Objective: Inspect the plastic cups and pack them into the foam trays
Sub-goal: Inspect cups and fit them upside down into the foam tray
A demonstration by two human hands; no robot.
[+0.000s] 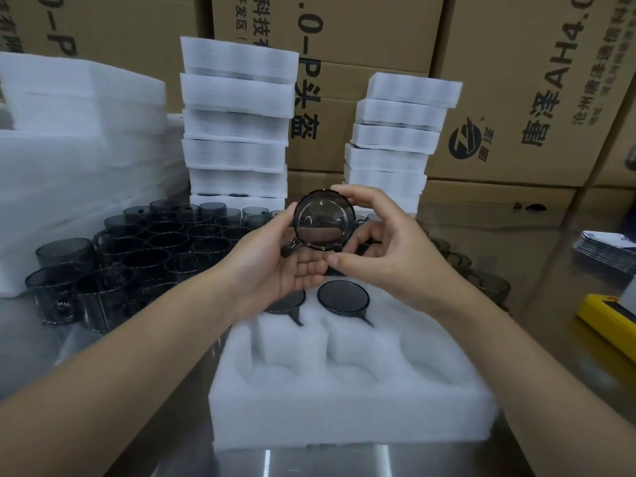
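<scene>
Closest, at the near edge of the steel table [309, 463], sits one white foam tray [344, 407]. Its near row shows three empty pockets. In its far row are two packed cups [343, 297], upside down with flat bases up and handles pointing toward the near edge; the left one is partly hidden under a palm.

Above the tray's far edge both hands hold one smoky held cup [323, 220]. It is tipped on its side, its long axis running toward the camera so a round end faces the lens, with the handle at lower left. The left hand [289, 259] cradles it from below, thumb against its left wall. The right hand [382, 242] curls round it, forefinger over the top, thumb beneath.

Toward the table's left edge stands a crowd of loose cups [144, 249], upright and too many to count; a few more show behind the right wrist.

Farther back rise two foam stacks [237, 125], six layers on the left, five or six on the right, in front of cardboard cartons [516, 98].
</scene>
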